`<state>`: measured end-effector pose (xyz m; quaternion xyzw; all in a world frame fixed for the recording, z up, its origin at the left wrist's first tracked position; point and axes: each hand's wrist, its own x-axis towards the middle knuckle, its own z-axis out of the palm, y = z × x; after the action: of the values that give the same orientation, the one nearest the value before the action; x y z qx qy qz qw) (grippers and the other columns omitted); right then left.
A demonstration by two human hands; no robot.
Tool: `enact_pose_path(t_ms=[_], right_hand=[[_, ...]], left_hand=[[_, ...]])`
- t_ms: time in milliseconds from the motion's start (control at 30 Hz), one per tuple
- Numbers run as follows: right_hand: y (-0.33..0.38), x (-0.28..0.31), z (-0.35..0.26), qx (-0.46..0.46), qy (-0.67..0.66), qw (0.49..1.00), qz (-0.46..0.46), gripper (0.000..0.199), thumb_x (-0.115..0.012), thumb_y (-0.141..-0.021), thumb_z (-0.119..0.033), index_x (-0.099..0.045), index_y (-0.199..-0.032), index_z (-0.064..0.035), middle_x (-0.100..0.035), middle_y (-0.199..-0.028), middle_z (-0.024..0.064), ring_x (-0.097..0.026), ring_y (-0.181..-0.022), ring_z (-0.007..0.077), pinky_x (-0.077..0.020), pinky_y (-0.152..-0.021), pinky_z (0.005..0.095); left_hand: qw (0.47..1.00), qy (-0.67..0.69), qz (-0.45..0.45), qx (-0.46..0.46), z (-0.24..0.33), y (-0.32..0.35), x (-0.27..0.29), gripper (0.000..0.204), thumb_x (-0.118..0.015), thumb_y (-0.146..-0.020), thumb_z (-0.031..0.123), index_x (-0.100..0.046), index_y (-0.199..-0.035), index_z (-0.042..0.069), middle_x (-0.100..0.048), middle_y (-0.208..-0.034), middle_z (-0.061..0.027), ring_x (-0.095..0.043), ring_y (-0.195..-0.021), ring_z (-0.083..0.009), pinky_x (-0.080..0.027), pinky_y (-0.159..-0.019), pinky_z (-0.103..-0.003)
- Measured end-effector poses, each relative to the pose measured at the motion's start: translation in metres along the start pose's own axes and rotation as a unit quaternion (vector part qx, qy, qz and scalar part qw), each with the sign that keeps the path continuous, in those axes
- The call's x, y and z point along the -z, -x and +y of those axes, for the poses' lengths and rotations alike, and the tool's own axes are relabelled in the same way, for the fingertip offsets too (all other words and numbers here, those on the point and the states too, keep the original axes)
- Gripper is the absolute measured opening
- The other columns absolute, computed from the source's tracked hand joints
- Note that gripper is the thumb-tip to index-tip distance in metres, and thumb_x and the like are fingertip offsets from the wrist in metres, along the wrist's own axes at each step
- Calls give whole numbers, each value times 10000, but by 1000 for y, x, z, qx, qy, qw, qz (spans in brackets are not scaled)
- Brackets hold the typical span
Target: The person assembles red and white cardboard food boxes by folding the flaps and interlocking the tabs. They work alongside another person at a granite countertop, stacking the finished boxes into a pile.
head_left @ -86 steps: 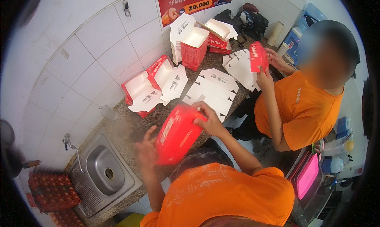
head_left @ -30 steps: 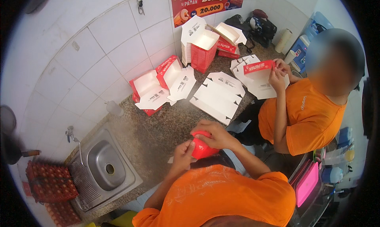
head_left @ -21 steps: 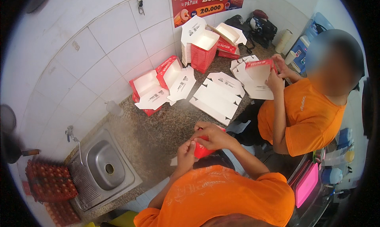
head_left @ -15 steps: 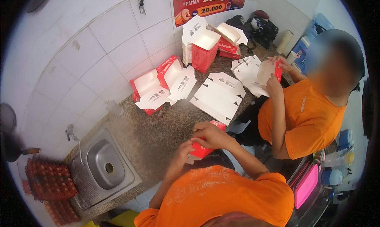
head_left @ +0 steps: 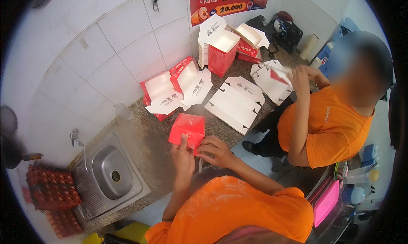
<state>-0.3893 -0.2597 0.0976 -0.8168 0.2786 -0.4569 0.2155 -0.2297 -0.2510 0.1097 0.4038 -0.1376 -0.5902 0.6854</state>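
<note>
A red folding food box [head_left: 188, 125] is held up over the counter's front edge, its red outer faces turned up. My left hand [head_left: 183, 157] grips its near left side, thumb pressed on the red face. At the box's near right corner, my right hand [head_left: 216, 151] pinches a flap with bent fingers. Beyond the box lie flat white unfolded box blanks [head_left: 235, 104]. Two opened red-and-white boxes [head_left: 193, 84] rest to the left of these blanks, lids spread toward me.
A tall stack of nested red boxes [head_left: 222, 57] stands by the tiled wall. At left is a steel sink [head_left: 137, 176] with a tap [head_left: 75, 137]; egg trays [head_left: 51, 188] sit beside it. A co-worker [head_left: 327, 125] at right handles another box blank [head_left: 278, 76].
The red box has moved left and away from me and turned, showing more red face. My hands have shifted to its near side. The co-worker's hands have lifted and tilted their blank.
</note>
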Motion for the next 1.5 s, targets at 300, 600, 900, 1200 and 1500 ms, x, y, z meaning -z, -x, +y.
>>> enact_pose_path(t_ms=[300, 600, 900, 1200, 1500], right_hand=[[-38, 27, 7, -85, 17, 996, 33, 453, -804, -799, -88, -681, -1232, -35, -666, -1228, 142, -633, -1151, 361, -526, -979, 442], [-29, 25, 12, -84, -15, 996, 41, 220, -820, -787, -74, -732, -983, -29, -697, -1079, 151, -666, -1049, 317, -542, -892, 397], [-40, 64, 12, -179, -84, 978, 70, 410, -855, -720, -127, -636, -1065, -87, -643, -1201, 75, -622, -1112, 207, -494, -912, 363], [-78, 79, 29, -213, -385, 894, -90, 465, -842, -692, -214, -633, -1080, -66, -656, -1092, 29, -586, -1101, 142, -450, -961, 342], [-26, 46, 54, -383, -669, 630, 94, 503, -525, -1043, -361, -550, -1370, 21, -660, -1280, 137, -643, -1180, 249, -490, -1044, 388]], left_hand=[[960, -241, -110, -87, -10, -5, -2, 407, -461, -1109, 362, -606, -1217, -3, -675, -1117, -94, -669, -981, -153, -554, -857, -327], [939, -288, -136, -130, -20, -13, -6, 400, -449, -1115, 348, -629, -1157, -7, -675, -1043, -64, -656, -908, -122, -540, -831, -291], [927, -297, -206, -104, 42, -26, 12, 435, -566, -1053, 335, -628, -1247, -49, -714, -1102, -110, -662, -974, -141, -514, -847, -280], [812, -266, -486, 184, 16, -75, 88, 970, -828, -799, 459, -399, -1513, -38, -570, -1460, -129, -533, -1330, -281, -396, -1135, -409], [938, -102, -239, 230, -9, -27, 109, 935, -890, -703, 122, -417, -1500, 3, -657, -1275, -111, -617, -1199, -235, -480, -1042, -415]])
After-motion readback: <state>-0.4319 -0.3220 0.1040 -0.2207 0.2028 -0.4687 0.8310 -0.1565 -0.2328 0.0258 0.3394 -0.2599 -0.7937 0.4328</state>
